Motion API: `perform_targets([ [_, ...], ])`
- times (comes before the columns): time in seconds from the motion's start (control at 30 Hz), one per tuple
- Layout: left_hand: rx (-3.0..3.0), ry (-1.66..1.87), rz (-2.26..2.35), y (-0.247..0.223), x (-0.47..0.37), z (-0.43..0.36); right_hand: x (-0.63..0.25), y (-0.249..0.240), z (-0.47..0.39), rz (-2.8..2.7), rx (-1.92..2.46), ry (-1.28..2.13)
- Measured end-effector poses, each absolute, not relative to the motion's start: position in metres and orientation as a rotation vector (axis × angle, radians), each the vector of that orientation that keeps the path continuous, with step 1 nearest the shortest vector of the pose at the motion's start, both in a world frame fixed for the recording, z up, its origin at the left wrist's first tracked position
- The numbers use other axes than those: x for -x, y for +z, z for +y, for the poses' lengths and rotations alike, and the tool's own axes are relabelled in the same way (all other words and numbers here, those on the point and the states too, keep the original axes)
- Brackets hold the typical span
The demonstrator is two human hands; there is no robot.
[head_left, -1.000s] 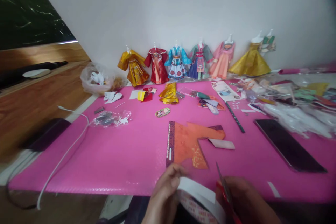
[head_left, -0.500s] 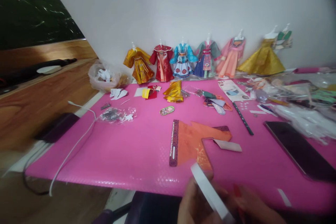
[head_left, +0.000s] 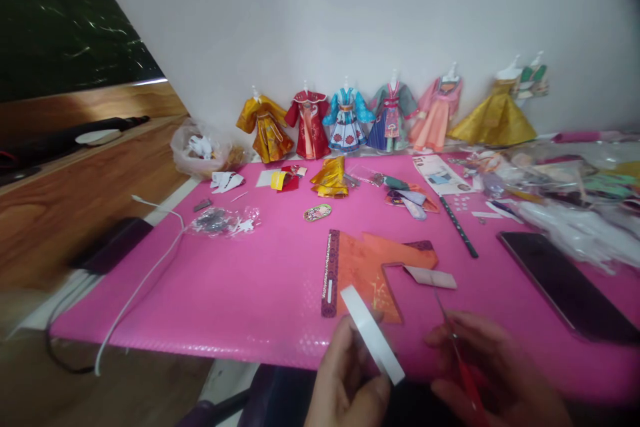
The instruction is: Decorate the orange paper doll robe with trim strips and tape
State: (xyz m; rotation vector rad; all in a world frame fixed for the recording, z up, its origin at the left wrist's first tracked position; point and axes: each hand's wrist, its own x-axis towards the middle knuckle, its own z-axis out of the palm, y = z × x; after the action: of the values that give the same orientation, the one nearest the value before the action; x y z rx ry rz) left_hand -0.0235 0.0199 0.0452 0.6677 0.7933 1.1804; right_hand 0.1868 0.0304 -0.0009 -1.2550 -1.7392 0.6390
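My left hand (head_left: 345, 377), low in the middle of the head view, is closed around a flat white strip (head_left: 373, 333) that looks like tape. The strip slants from upper left to lower right. To its right, my right hand (head_left: 493, 367) grips a slim red-handled tool (head_left: 465, 370) with a thin metal point; whether it is scissors or tweezers I cannot tell. Just beyond the hands an orange paper garment piece (head_left: 360, 273) with dark patterned borders lies flat. A pale folded flap (head_left: 430, 277) sticks out at its right side.
Several small dressed figures, such as a blue one (head_left: 349, 117), stand against the wall. A phone (head_left: 560, 280), a black dotted pen (head_left: 459, 227) and plastic bags (head_left: 575, 227) lie to the right. A white cable (head_left: 150, 270) crosses the pink mat's left side (head_left: 200, 300).
My hands have moved apart, and the left one has shifted left and up with the white strip. The red-handled tool's thin point now shows more clearly.
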Motion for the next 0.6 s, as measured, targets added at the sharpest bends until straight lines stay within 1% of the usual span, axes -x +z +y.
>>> perform_targets([
  [0.07, -0.653, 1.200, 0.737, 0.045, 0.027, 0.022, -0.192, 0.002, 0.037, -1.769, 1.338, 0.663],
  [0.1, -0.656, 1.215, 0.722, 0.045, 0.029, 0.024, -0.196, 0.003, 0.041, -1.811, 1.391, 0.621],
  [0.23, -0.711, 1.262, 0.782, 0.041, 0.032, 0.031, -0.219, 0.002, 0.053, -1.975, 1.476, 0.289],
  [0.3, -0.706, 1.248, 0.849, 0.038, 0.033, 0.034, -0.234, -0.002, 0.057, -2.048, 1.476, 0.197],
  [0.5, -0.716, 1.185, 0.885, 0.035, 0.032, 0.036, -0.265, -0.016, 0.064, -2.186, 1.507, 0.080],
  [0.6, -0.754, 1.186, 0.879, 0.037, 0.033, 0.038, -0.269, -0.016, 0.068, -2.235, 1.505, 0.083],
])
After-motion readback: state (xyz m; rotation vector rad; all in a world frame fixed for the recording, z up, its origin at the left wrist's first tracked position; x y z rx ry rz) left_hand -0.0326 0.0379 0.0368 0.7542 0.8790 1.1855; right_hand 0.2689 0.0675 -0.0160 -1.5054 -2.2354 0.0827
